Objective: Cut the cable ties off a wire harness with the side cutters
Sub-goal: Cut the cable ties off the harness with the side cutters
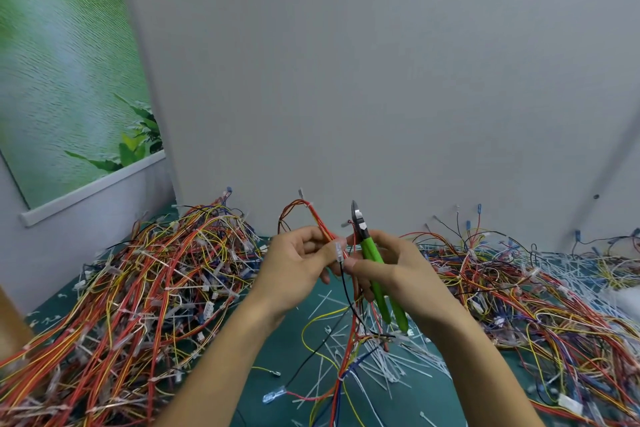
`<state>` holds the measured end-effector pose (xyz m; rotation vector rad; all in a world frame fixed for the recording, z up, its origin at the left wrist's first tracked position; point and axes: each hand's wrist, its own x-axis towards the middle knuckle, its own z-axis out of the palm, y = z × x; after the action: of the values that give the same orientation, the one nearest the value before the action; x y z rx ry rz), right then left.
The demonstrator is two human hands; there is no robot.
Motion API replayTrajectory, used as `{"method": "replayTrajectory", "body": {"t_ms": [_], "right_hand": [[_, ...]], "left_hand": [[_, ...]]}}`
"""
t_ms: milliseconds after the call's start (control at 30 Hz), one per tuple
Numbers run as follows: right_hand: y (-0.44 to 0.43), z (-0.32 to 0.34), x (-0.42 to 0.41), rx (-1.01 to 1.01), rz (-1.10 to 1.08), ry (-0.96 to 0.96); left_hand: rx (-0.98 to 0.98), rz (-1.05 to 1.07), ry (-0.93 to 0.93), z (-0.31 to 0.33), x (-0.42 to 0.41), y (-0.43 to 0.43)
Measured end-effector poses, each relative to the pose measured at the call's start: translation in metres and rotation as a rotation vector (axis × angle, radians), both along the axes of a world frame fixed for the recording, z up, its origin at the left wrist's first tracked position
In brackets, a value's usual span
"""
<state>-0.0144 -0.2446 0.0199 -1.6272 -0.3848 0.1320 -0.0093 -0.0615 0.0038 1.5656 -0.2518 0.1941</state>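
You are holding the wire harness [320, 230] up in front of you, above the middle of the green table [291, 340], with both hands on it. Your left hand [294, 262] is closing its grip on the red and orange strands, thumb and fingers pinching them just beside a small clear connector [338, 251]. Your right hand [394, 270] is gripping the side cutters [372, 255], fingers wrapped round the green handles, while its thumb is pressing toward the wires just below that connector. The cutters are standing nearly upright, metal nose pointing up just to the right of the strands and handle ends pointing down toward the table. You cannot tell from here whether the blades are touching a tie.

Below your hands the harness is hanging down to the table, its black, yellow, red and blue wires trailing among a scatter of cut white cable ties [384, 360]. A big tangled heap of wires [138, 281] is lying to your left, and another heap [519, 295] is spreading out to your right. A grey wall [346, 80] is rising behind the table, with a green leaf poster [62, 62] hanging at the left.
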Motion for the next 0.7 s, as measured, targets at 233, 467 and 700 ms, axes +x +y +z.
{"method": "replayTrajectory", "body": {"t_ms": [233,467,700], "right_hand": [[-0.005,0.003,0.002,0.112,-0.031,0.163],[0.004,0.0,0.0,0.1,-0.1,0.071],[0.011,-0.002,-0.002,0.118,-0.158,-0.021]], "left_hand": [[-0.114,-0.046,0.007,0.003,0.001,0.001],[-0.265,-0.108,0.033,0.004,0.001,0.001],[-0.337,-0.154,0.051,0.006,-0.003,-0.001]]}}
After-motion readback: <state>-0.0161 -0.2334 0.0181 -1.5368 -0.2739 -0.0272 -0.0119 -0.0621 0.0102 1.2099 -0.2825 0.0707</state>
